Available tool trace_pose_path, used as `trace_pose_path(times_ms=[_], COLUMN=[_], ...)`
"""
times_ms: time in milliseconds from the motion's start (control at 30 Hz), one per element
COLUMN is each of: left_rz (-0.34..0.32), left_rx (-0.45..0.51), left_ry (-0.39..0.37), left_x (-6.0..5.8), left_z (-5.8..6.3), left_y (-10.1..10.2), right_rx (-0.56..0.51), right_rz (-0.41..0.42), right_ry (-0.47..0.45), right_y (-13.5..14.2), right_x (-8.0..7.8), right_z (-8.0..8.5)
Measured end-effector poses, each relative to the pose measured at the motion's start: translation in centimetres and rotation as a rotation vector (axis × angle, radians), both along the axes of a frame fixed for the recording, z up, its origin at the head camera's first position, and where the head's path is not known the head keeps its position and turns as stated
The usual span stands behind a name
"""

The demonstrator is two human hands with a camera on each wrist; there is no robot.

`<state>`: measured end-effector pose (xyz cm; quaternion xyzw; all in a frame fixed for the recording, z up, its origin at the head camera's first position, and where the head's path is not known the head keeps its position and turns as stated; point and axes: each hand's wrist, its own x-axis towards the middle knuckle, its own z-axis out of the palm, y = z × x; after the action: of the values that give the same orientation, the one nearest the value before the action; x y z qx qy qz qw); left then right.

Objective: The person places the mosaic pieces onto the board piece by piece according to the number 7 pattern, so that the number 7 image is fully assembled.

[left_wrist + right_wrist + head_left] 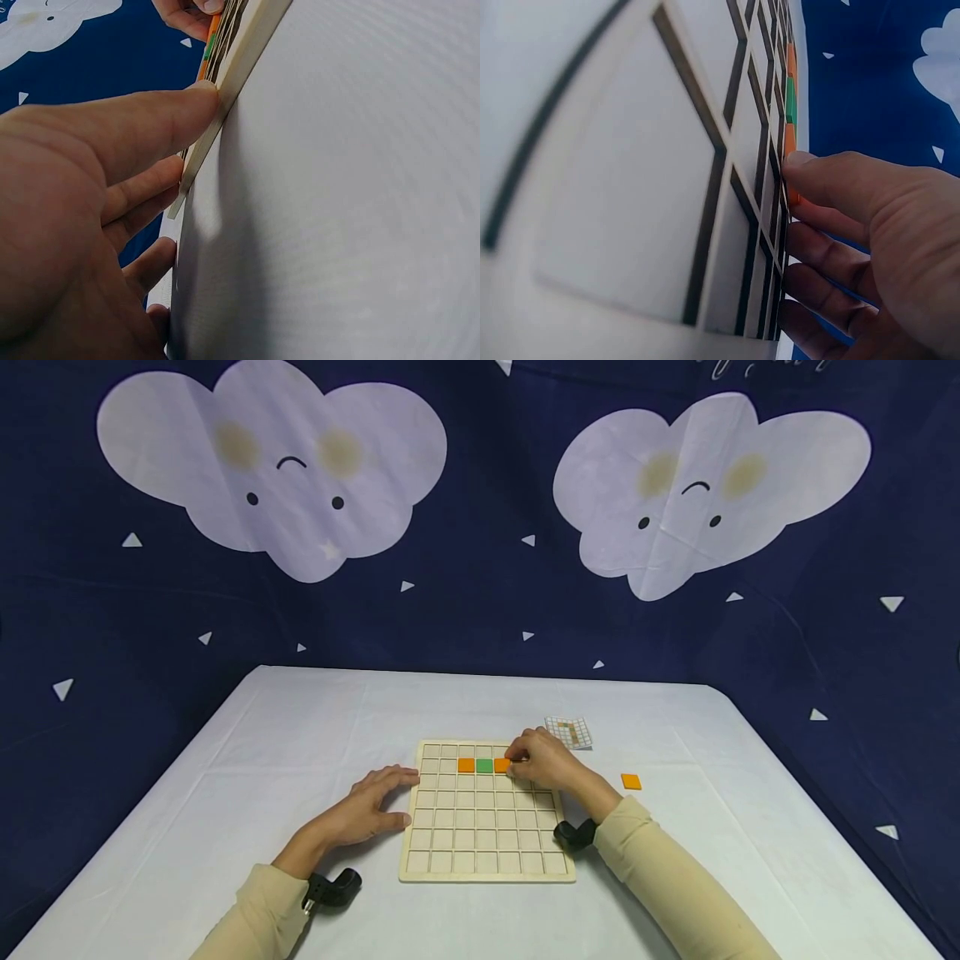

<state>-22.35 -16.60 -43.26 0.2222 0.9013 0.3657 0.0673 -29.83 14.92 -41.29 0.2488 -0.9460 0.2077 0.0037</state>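
Observation:
A pale wooden grid board [487, 866] lies on the table. In its upper part an orange tile [467, 766], a green tile [484, 766] and another orange tile [501, 766] sit side by side in one row. My right hand [547, 760] is at the right end of this row. In the right wrist view its thumb and a finger pinch an orange tile [794, 198] at the board's surface; the thumb partly hides it. With thumb and fingers spread, my left hand [365, 806] touches the board's left edge.
A small card with a printed grid pattern [570, 732] lies behind the right hand. One loose orange tile [631, 782] is on the white tablecloth [225, 793], right of the board. A dark blue backdrop with clouds [480, 610] hangs behind the table.

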Motion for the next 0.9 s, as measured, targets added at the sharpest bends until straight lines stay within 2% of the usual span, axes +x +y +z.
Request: trace_pose_path(times_ms=[600,900], left_rz=[0.005,-0.001], left_rx=[-0.007,-0.001], left_ry=[-0.003,-0.003], left_x=[-0.07,-0.01], left_z=[0.08,0.17], left_y=[-0.03,0.04], right_rx=[0.007,-0.019], right_rz=[0.017,-0.004], right_ry=[0.004,-0.034], right_y=[0.01,0.08], right_x=[0.2,0.17], right_z=[0.22,0.2])
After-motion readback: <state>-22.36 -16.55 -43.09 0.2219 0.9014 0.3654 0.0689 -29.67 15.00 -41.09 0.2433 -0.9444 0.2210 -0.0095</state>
